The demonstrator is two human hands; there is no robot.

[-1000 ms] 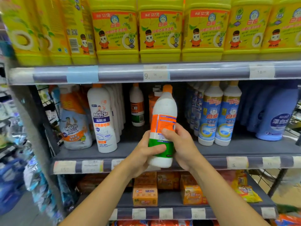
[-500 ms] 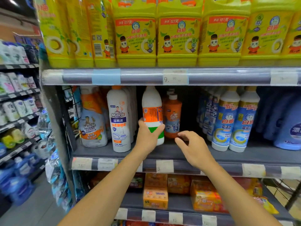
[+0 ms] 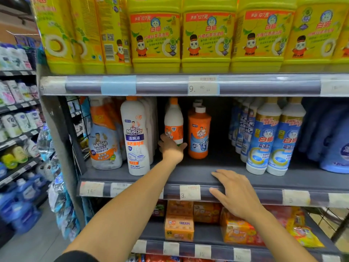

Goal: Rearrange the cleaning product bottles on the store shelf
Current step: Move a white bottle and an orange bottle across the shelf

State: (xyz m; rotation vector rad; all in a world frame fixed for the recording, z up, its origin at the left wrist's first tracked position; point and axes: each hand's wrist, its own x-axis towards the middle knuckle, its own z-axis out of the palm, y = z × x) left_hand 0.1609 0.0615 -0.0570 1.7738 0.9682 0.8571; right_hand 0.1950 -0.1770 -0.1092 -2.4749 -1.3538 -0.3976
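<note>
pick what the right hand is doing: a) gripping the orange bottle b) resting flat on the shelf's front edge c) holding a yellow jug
b: the right hand lies open on the shelf edge, holding nothing; the left hand grips the white bottle.

The grey shelf point(image 3: 198, 173) carries, left to right, a spray bottle point(image 3: 105, 146), a row of white bottles point(image 3: 135, 140), a small white bottle point(image 3: 173, 120), orange bottles point(image 3: 199, 133), blue-labelled bottles point(image 3: 264, 140) and blue jugs point(image 3: 334, 140), all upright
</note>
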